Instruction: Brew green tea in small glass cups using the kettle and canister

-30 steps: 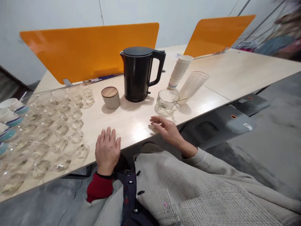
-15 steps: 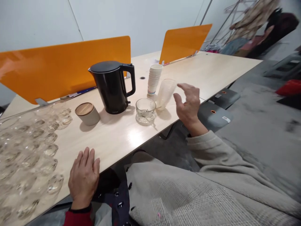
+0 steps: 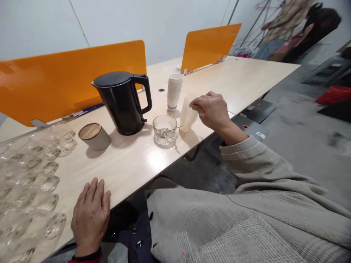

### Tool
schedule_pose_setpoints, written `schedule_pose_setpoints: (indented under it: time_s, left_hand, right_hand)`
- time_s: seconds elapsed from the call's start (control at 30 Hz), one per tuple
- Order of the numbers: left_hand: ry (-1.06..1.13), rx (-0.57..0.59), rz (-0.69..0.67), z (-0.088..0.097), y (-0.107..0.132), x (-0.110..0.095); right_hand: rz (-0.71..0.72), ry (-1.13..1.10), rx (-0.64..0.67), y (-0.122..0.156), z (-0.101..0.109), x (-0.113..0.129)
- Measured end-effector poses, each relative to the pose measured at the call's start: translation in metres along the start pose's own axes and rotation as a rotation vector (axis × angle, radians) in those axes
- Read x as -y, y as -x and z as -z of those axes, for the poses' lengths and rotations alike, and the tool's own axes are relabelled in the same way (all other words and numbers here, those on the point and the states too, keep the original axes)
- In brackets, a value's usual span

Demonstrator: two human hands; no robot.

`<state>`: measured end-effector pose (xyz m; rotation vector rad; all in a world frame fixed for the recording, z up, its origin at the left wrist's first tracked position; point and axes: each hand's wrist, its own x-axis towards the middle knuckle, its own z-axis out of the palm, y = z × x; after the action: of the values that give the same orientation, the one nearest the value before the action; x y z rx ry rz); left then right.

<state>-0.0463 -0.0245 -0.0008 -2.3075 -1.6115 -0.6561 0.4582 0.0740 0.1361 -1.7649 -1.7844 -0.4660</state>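
Observation:
My right hand (image 3: pixel 212 109) pinches the rim of the top cup in a stack of clear plastic cups (image 3: pixel 187 115) standing on the light wooden table (image 3: pixel 131 160). Just left of the stack sits a ribbed glass cup (image 3: pixel 165 128) on a glass saucer with a spoon resting in it. A stack of white paper cups (image 3: pixel 173 91) stands behind. A black electric kettle (image 3: pixel 122 102) is further left. My left hand (image 3: pixel 90 217) lies flat, fingers stretched out, on the table's near edge.
A beige jar with a wooden lid (image 3: pixel 94 136) sits left of the kettle. Several small glass cups (image 3: pixel 33 182) cover the table's left end. Orange dividers (image 3: pixel 68 78) stand along the far side. Clothes hang on a rack (image 3: pixel 290 25) at the back right.
My right hand rose from the table's near edge, swung right and closed on the rim of the clear plastic cups. My left hand stayed flat. The view shifted rightward.

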Motion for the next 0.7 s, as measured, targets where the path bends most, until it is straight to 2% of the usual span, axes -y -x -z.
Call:
schedule_pose_setpoints:
  time_s: [0.23, 0.53, 0.7]
  left_hand:
    - [-0.015, 0.009, -0.019, 0.000, -0.001, 0.002]
    - [0.017, 0.010, -0.003, 0.001, -0.001, 0.001]
    - [0.029, 0.011, 0.018, 0.001, 0.000, -0.001]
  right_hand:
    - [-0.019, 0.001, 0.057, 0.017, 0.022, 0.012]
    - [-0.001, -0.028, 0.006, 0.012, 0.015, 0.006]
    - [-0.032, -0.069, -0.067, 0.007, 0.013, 0.006]
